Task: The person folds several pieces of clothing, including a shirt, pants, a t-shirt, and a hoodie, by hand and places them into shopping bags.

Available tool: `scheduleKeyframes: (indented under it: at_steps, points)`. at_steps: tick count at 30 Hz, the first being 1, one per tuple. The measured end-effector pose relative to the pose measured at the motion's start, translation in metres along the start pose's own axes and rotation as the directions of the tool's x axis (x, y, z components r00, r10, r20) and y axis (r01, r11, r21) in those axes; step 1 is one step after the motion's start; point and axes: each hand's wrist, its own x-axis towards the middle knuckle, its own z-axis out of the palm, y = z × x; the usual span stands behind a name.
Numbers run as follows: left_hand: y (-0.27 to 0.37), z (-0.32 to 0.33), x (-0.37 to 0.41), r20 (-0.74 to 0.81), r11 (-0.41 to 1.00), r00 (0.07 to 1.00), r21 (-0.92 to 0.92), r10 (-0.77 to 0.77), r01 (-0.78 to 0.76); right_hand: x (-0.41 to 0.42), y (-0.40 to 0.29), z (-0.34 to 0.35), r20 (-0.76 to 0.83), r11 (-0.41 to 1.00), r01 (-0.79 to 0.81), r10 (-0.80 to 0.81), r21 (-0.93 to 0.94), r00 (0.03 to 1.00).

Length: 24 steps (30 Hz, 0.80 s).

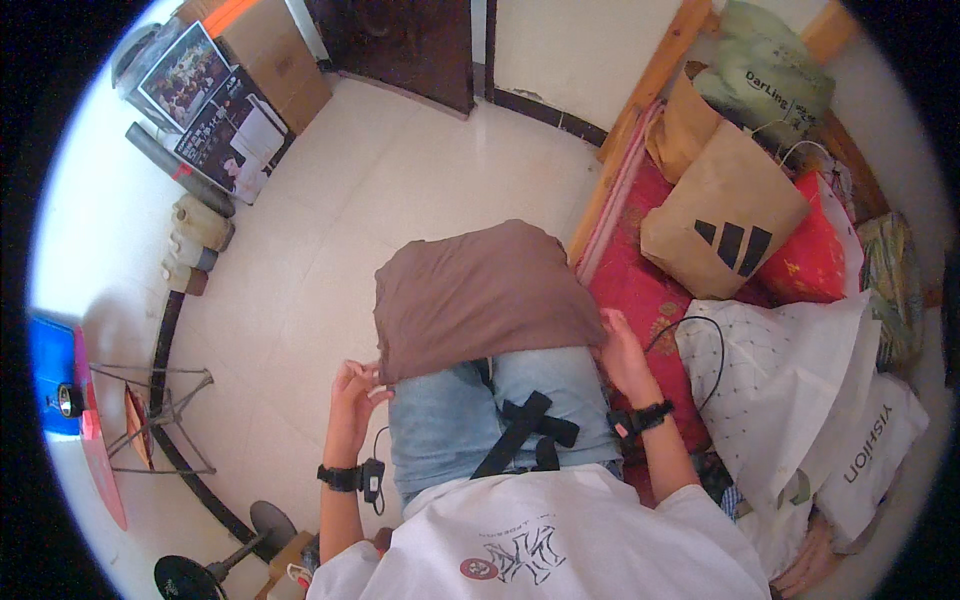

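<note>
A brown folded cloth (487, 292), perhaps a garment, lies across my thighs over light blue jeans (442, 420). My left hand (356, 390) pinches its near left corner between the fingertips. At the near right corner, my right hand (628, 360) has the cloth's edge at its thumb and fingers; part of that grip is hidden. The cloth's top face is fairly flat, with soft wrinkles and an uneven far edge. Black straps with small devices circle both wrists. Black ties (525, 427) hang at my waist below a white T-shirt (540, 525).
On my right, a bed with a red cover (637, 217) holds a brown paper bag (727, 210), a red bag (814, 247) and white bags (780, 375). Left are a folding stool (161, 420), several jugs (199, 225), boxes (232, 135) and a dumbbell-like object (232, 555). A dark door (405, 52) stands ahead.
</note>
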Motion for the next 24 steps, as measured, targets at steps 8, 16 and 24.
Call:
scheduleKeyframes:
  at_steps: [8, 16, 24]
  points:
    - [0.037, 0.088, -0.012, 0.616, -0.206, 0.692, 0.784, 0.376, -0.586, -0.027, -0.041, 0.084, 0.684, -0.147, 0.675, -0.293, -0.723, 0.668]
    - [0.028, 0.09, 0.052, 0.714, -0.317, 0.608, 0.699, 0.347, -0.641, 0.027, -0.029, 0.099, 0.785, -0.377, 0.689, -0.253, -0.619, 0.566]
    - [0.059, 0.071, 0.097, 0.665, -0.208, 0.589, 0.725, 0.459, -0.657, 0.056, -0.061, 0.102, 0.787, -0.534, 0.614, -0.175, -0.581, 0.592]
